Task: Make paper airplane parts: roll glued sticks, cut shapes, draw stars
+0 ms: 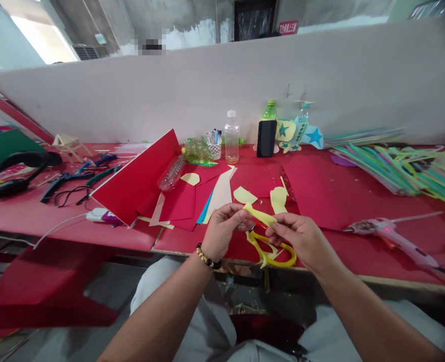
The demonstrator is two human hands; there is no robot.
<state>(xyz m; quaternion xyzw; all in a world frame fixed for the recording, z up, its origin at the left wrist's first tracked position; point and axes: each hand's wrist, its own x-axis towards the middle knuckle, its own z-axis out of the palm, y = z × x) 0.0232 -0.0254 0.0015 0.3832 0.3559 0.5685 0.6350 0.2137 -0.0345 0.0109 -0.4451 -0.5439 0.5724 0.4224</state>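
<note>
A small strip of yellow paper is stretched between my two hands, above the table's front edge. My left hand pinches its left end between thumb and fingers. At the other end, my right hand grips it the same way. Just below my hands lie yellow-handled scissors, their blades partly hidden by my fingers. Beyond the hands, cut pieces of pale yellow paper rest on the red tabletop. White and coloured paper sheets are fanned out to the left.
A pink glue gun with a lit red light lies at right. Foam-like strips are heaped behind it. A clear bottle, a pen cup and a phone stand at the back. A red board leans at left.
</note>
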